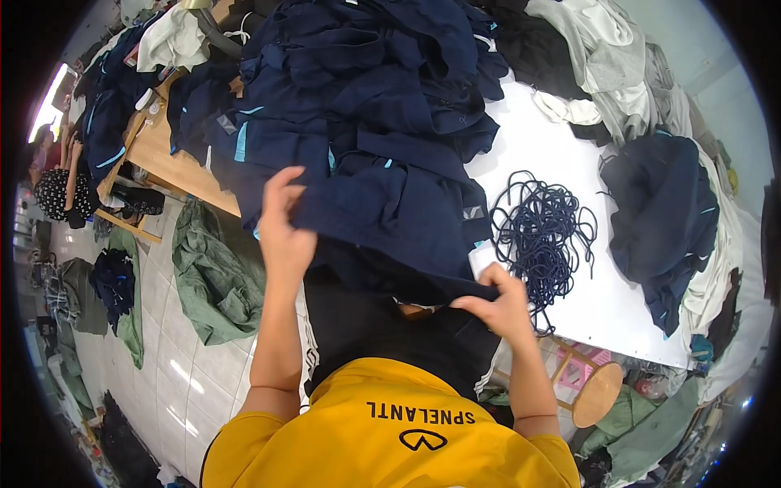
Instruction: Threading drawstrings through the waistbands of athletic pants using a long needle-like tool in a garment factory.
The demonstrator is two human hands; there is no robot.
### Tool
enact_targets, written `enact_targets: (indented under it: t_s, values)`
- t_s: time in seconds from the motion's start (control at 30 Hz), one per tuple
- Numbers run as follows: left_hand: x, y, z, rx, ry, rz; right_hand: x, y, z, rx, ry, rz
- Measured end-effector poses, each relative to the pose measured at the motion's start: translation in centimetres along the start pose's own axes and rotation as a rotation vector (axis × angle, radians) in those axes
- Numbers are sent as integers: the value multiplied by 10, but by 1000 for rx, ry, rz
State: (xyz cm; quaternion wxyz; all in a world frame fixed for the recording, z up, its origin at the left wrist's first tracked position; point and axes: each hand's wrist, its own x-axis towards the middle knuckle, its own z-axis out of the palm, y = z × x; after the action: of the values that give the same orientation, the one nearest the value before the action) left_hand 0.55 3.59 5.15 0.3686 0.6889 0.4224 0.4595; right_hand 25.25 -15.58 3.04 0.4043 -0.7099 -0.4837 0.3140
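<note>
A navy garment [382, 207] lies across the near edge of the table, its long hem band stretched between my two hands. My left hand [285, 228], slightly blurred, grips the band's left end, with thumb and fingers on either side of the cloth. At the right end, my right hand [500, 305] pinches the band's corner between thumb and fingers. Below the band the cloth sags in a dark fold near my waist. Light blue trim and a small grey patch show on the navy cloth.
A high heap of navy garments [366, 65] covers the table's far side. Tangled navy cords [543, 236] lie on the white tabletop [626, 317] to the right, near another navy garment [663, 220]. A round wooden stool [598, 396] stands below. Green cloth [213, 276] lies on the tiled floor.
</note>
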Motion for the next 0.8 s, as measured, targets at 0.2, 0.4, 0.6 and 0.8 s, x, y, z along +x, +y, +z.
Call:
enact_targets:
  t_s: [0.2, 0.4, 0.6, 0.8]
  values:
    - [-40, 9, 44, 614, -548, 420, 8, 1, 22, 78, 94, -145]
    - [-39, 10, 49, 342, -690, 608, -1, -8, 3, 140, -49, -226]
    - [-50, 17, 52, 257, -781, 684, -6, -47, 2, 93, -31, -170]
    - [-62, 30, 39, 146, -871, 591, -5, -35, -3, -161, -284, -315]
